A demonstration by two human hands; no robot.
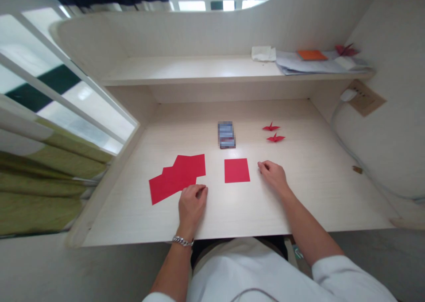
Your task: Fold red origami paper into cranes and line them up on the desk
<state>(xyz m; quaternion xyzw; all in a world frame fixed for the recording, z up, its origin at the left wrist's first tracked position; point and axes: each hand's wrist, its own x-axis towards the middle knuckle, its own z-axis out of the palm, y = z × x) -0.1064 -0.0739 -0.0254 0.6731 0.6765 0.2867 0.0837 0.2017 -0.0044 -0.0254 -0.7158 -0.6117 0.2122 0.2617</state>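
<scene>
Grips curled closed, nothing visible inside, a left hand (192, 204) and right hand (274, 174) flank a red paper square (237, 170) between the counter's (232, 213) front and back edges, best pinched lightly at 1 corner.

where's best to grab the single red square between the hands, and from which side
Probably its right edge, coming from the right: the red square lies flat and looks thin, so pinching a border seems easiest, and the right hand is just beyond that side.
</scene>
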